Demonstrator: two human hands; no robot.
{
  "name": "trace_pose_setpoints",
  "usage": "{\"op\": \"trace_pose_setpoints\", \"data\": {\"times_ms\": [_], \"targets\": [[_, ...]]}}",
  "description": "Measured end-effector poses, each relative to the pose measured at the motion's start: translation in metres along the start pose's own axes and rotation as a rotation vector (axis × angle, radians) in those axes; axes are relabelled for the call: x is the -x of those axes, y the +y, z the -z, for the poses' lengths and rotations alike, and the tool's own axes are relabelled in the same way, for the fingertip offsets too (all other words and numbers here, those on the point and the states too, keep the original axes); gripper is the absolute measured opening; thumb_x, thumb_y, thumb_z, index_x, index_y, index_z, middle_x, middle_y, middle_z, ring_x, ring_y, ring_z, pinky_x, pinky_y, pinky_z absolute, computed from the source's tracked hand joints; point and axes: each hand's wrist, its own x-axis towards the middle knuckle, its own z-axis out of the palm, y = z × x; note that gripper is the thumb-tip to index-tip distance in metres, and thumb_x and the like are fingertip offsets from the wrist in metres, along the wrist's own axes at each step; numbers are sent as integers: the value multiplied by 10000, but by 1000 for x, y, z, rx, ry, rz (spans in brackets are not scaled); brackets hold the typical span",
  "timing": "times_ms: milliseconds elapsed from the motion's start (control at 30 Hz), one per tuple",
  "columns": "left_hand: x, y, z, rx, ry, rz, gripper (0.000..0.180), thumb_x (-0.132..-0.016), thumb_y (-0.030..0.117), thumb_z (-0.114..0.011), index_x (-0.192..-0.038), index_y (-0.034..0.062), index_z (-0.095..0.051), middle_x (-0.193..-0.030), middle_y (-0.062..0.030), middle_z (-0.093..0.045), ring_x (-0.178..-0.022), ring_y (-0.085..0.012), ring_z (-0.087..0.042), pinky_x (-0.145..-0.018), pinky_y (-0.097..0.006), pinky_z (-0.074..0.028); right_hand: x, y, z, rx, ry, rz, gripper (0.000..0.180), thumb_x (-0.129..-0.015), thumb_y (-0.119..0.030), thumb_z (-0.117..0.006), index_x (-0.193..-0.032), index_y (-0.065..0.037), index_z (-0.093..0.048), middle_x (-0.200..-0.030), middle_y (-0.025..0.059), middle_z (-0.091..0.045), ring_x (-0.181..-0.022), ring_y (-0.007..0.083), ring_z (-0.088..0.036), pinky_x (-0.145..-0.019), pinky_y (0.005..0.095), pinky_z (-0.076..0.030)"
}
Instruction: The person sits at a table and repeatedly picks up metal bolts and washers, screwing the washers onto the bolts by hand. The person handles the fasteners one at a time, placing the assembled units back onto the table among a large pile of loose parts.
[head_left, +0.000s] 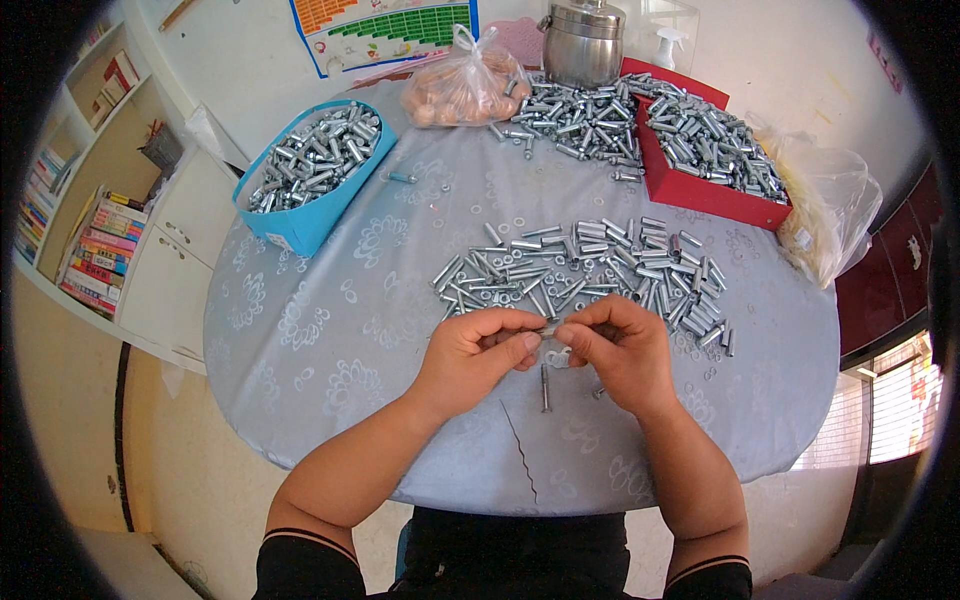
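Observation:
Over the near middle of the table, my left hand (482, 358) and my right hand (625, 350) meet fingertip to fingertip. Both pinch a small silvery metal piece (548, 333), mostly covered by my fingers, so its exact kind cannot be made out. Just below them a single bolt (546, 388) lies on the cloth, with another small metal part (598, 393) by my right wrist. Beyond my fingers spreads a loose pile of metal sleeves (655, 262), with long bolts (485, 265) toward its left and nuts and washers (590, 270) among them.
A blue box (300, 235) of finished-looking metal bolts stands far left, a red box (700, 195) of more at far right. Between them are a heap of bolts (575, 115), a bag of eggs (465, 90) and a steel pot (583, 45). A thin dark wire (520, 452) lies near me.

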Motion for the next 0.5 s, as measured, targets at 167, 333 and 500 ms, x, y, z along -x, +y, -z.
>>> {"op": "trace_pose_setpoints", "data": {"times_ms": [167, 333, 500], "targets": [[-1, 3, 0, -96, -29, -1, 216, -928, 79, -617, -1114, -30, -622, -931, -72, -672, -796, -124, -647, -722, -257, -531, -2, 4, 0, -53, 15, -24, 101, -854, -67, -723, -860, 11, -658, -756, 38, -657, -624, 80, -602, -549, 215, -493], [-3, 2, 2, -42, 52, -6, 189, -953, 87, -571, -1115, -10, -587, -963, -83, -671, -795, -119, -639, -722, -262, -534, -5, 4, 5, 25, 30, -52, 111, -861, -107, -714, -865, -7, -664, -747, 48, -654, -609, 115, -605, -542, 253, -488], [-6, -1, 7, 43, 128, -2, 178, -959, 70, -550, -1122, 0, -549, -1007, -104, -668, -797, -127, -641, -720, -268, -540, -9, 11, 18, 685, -213, 291, 135, -779, -148, -730, -879, -67, -690, -809, 89, -634, -766, 253, -630, -677, 352, -513]]}}
